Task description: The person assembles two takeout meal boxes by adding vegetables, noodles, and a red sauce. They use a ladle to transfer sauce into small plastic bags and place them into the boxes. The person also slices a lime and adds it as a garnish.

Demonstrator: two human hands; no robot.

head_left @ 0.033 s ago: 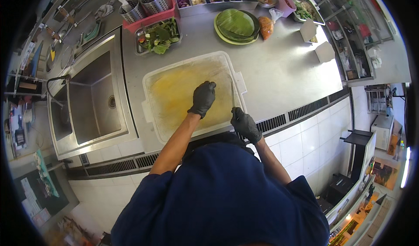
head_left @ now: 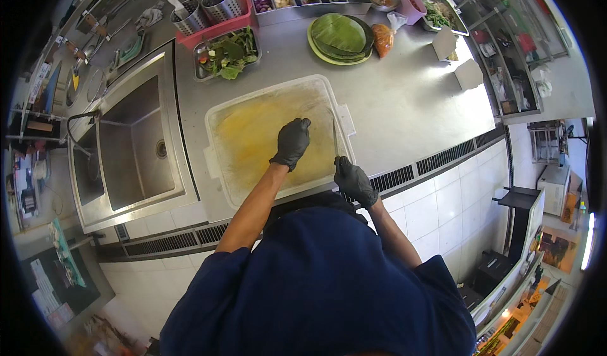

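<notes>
See a wide stainless-steel counter [head_left: 417, 97] with a yellow-stained white rectangular plastic board [head_left: 250, 135] on it. Have black-gloved left hand [head_left: 293, 144] curled over that, can't tell if gripping anything; black-gloved right hand [head_left: 355, 182] closed round a slim grey knife [head_left: 336, 141] along the board's right edge.

A long brushed stainless-steel counter [head_left: 404, 112] crosses the room, with a rectangular steel double-basin sink [head_left: 167, 103] at left and a dark slotted grille [head_left: 393, 179] along its near side. White square tiles [head_left: 436, 204] spread below. Grey open metal shelving [head_left: 506, 52] stands upper right; a slim white tube light [head_left: 588, 239] glows at far right.
</notes>
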